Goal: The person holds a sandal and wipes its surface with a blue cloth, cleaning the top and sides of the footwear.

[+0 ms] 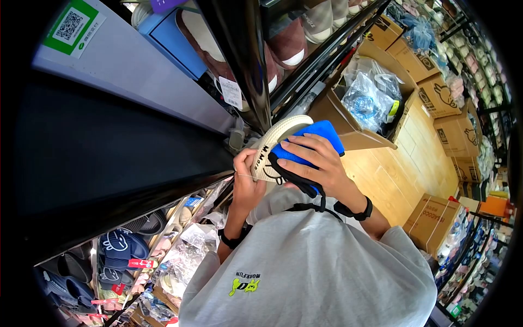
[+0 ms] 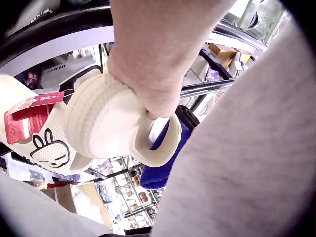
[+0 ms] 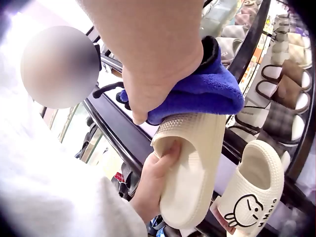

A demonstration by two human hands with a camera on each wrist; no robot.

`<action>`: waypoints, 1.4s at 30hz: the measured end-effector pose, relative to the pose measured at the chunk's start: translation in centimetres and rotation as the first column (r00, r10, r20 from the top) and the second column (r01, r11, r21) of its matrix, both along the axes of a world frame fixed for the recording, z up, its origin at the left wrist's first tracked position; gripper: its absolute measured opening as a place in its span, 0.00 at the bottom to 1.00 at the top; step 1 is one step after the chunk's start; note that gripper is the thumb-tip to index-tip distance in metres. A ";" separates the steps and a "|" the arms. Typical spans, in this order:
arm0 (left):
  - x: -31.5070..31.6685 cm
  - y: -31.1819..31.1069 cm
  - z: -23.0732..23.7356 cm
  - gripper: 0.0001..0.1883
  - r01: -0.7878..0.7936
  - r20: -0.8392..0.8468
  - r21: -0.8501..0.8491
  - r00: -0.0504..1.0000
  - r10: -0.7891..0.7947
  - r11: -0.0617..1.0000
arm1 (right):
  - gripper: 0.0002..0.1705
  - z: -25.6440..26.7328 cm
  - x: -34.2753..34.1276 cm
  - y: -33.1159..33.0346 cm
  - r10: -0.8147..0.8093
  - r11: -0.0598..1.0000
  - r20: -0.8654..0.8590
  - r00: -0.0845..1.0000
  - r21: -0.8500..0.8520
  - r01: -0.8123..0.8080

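Cream slippers, one seen from its lettered side, are gripped by my left hand. In the right wrist view, the left thumb reaches into the opening of one slipper, while the other slipper, with a black rabbit print, sits beside it. A red tag hangs at the printed slipper in the left wrist view. My right hand holds a blue fuzzy cloth with black edging against the toe end of the unprinted slipper. The right palm is hidden.
A black-framed shelf with footwear stands close ahead, beside a dark panel. An open carton of plastic-wrapped items is at the right, with more boxes on the wooden floor. Slippers fill racks at the lower left and far right.
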State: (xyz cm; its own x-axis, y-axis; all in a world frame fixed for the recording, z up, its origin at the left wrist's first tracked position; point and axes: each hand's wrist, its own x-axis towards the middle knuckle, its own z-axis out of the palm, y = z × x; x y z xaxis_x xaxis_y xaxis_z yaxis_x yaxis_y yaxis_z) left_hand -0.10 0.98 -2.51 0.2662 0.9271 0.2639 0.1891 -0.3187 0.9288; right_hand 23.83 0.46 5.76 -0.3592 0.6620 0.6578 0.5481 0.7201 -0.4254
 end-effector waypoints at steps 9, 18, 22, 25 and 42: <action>0.0 -0.5 -0.4 0.34 0.033 0.097 -0.030 0.995 -0.030 0.999 | 0.33 1.0 0.7 -0.4 0.075 0.996 0.133 0.988 0.036 -0.081; 0.3 -0.2 -0.7 0.33 -0.004 0.120 -0.064 0.993 0.011 0.998 | 0.30 1.2 -0.2 -0.2 0.074 0.997 0.125 0.989 0.011 -0.076; 0.2 -0.1 -1.5 0.36 0.026 0.136 -0.015 0.990 -0.024 1.000 | 0.29 1.2 0.1 -0.6 0.183 0.979 0.269 0.945 0.037 -0.200; 0.3 0.1 -1.4 0.36 0.012 0.133 0.028 0.991 -0.015 1.000 | 0.29 1.5 0.8 -0.2 0.122 0.992 0.182 0.976 0.004 -0.124; 1.3 0.8 -0.7 0.29 0.027 0.119 0.069 0.992 -0.035 0.997 | 0.31 1.4 1.5 -0.6 0.073 0.997 0.097 0.993 -0.023 -0.072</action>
